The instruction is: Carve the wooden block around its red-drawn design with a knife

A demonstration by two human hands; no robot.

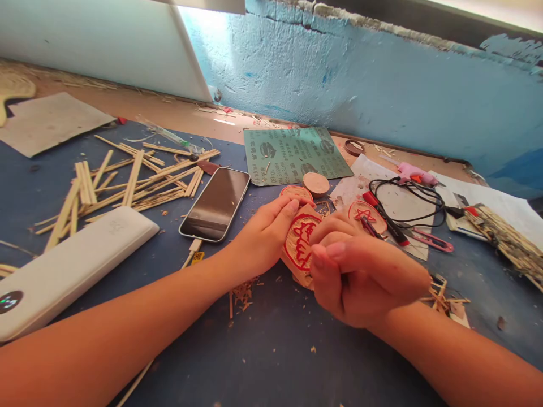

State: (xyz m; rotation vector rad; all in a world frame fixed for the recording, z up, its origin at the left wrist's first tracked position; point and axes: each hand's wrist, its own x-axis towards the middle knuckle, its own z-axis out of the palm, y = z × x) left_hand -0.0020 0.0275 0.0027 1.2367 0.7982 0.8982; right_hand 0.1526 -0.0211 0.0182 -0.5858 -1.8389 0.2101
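Note:
My left hand grips the left edge of a light wooden piece with a red-painted circle and red lettering-like carving on it. Over the right side of that piece hovers my right hand, its fingers curled into a pinch; whatever they hold is hidden. Just beyond my left fingertips lies another red-rimmed wooden disc, partly covered. A plain wooden disc sits behind it. To the right is a wooden disc with a red star. Wood shavings lie below my left hand.
A phone, a white power bank and many thin wooden sticks occupy the left. Green-backed sandpaper lies at the back. On the right are a coiled black cable, a pink glue gun and a pink cutter.

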